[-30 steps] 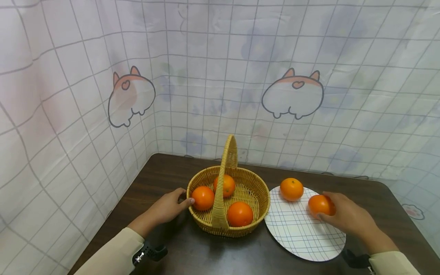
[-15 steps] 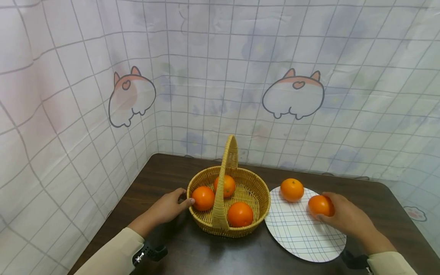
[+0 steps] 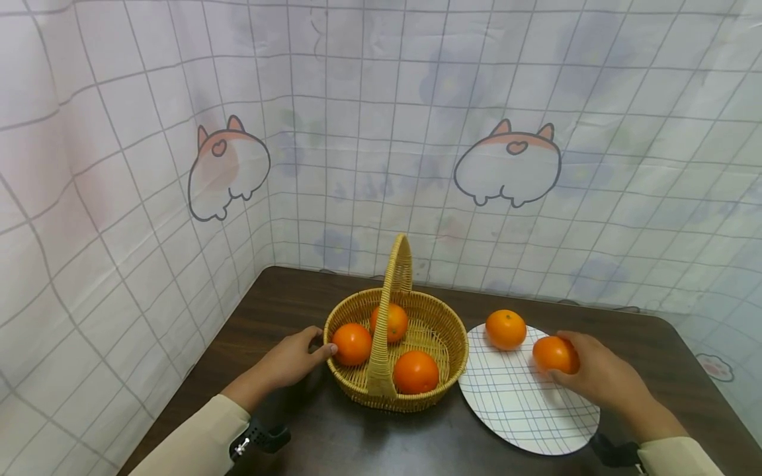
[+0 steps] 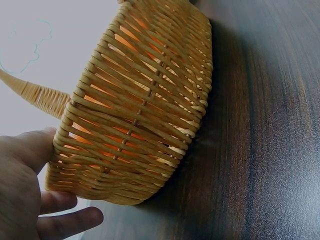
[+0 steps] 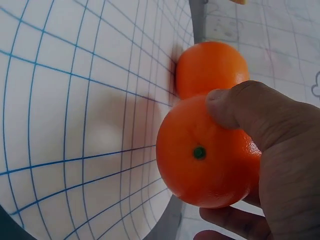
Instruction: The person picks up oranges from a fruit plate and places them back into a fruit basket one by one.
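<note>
My left hand (image 3: 294, 357) grips the left rim of a yellow wicker basket (image 3: 449, 311), the thumb over the rim and the fingers outside. In the left wrist view the basket's woven side (image 4: 135, 105) fills the middle, with orange colour showing through the gaps. Three oranges lie inside, one of them (image 3: 352, 344) close to my thumb. At the right, my right hand (image 3: 607, 373) holds another orange (image 3: 553, 355) between thumb and fingers over a white plate (image 3: 524, 410) with blue grid lines. Its green stem spot faces the right wrist camera. One more orange (image 3: 506, 329) sits on the plate's far edge.
The basket's tall arched handle (image 3: 393, 291) rises across its middle. Basket and plate stand side by side on a dark wooden table (image 3: 286, 291). Behind and to the left hangs a white gridded cloth (image 3: 369, 152) with cartoon animal prints.
</note>
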### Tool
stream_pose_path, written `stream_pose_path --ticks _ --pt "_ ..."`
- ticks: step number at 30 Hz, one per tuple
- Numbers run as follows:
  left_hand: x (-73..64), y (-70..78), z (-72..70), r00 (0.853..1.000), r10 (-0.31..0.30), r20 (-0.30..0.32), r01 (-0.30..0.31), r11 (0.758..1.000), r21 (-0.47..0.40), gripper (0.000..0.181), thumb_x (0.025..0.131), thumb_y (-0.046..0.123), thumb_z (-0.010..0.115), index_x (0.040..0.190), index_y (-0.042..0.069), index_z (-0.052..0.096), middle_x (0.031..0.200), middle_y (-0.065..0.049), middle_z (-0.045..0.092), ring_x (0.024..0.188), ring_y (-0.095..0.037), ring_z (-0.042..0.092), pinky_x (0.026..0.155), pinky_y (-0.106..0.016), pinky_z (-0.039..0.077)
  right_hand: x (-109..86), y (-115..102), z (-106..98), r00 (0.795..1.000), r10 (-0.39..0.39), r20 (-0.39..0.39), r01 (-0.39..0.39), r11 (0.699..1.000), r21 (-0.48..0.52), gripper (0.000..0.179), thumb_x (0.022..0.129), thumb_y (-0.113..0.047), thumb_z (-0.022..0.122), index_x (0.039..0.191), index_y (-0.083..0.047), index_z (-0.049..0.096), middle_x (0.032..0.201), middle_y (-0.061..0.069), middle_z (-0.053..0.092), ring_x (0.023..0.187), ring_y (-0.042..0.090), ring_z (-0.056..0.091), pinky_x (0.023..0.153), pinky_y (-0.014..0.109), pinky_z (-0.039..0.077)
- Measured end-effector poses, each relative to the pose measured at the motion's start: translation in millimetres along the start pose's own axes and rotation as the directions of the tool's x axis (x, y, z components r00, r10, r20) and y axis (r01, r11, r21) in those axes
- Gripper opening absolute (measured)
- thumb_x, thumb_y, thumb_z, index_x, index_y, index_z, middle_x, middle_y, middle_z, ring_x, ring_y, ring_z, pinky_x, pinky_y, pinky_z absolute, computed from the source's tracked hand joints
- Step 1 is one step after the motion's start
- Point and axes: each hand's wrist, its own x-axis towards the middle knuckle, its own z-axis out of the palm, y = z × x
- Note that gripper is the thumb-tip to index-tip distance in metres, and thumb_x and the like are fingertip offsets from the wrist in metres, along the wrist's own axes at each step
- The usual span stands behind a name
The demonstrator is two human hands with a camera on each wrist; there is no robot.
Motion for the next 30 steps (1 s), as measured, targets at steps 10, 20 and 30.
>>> stream_pose_path --ticks 10,20,30 --pt "0.4 1.9 -1.3 1.000 0.009 0.001 -0.009 1.000 0.007 0.059 0.100 0.054 0.061 0.135 0.007 0.057 0.130 -0.014 0.065 0.117 -0.031 0.062 0.098 -0.058 0.048 0.2 -12.2 -7.2 0.997 -0.062 -0.046 0.063 0.998 0.008 0.086 0.081 -0.045 0.086 0.141 0.005 0.050 0.132 0.032 0.056 0.099 0.039 0.062 0.080 0.064 0.052" --pt "-0.1 3.7 -2.9 1.000 0.005 0.001 -0.005 1.000 0.014 0.058 0.101 0.052 0.060 0.135 0.006 0.057 0.128 -0.013 0.066 0.116 -0.030 0.062 0.097 -0.057 0.048 1.7 -35.0 -20.2 0.994 -0.098 -0.051 0.099 0.995 0.014 0.088 0.083 -0.053 0.083 0.143 0.002 0.050 0.134 0.029 0.057 0.104 0.039 0.063 0.084 0.064 0.052" --pt "-0.8 3.9 -1.5 1.000 0.009 0.001 -0.009 1.000 0.005 0.056 0.101 0.052 0.060 0.134 0.006 0.057 0.128 -0.014 0.066 0.115 -0.030 0.063 0.098 -0.057 0.048 2.7 -47.9 -24.5 0.992 -0.117 -0.051 0.117 0.993 0.004 0.088 0.085 -0.056 0.079 0.145 0.000 0.049 0.137 0.028 0.056 0.107 0.039 0.063 0.084 0.063 0.052"
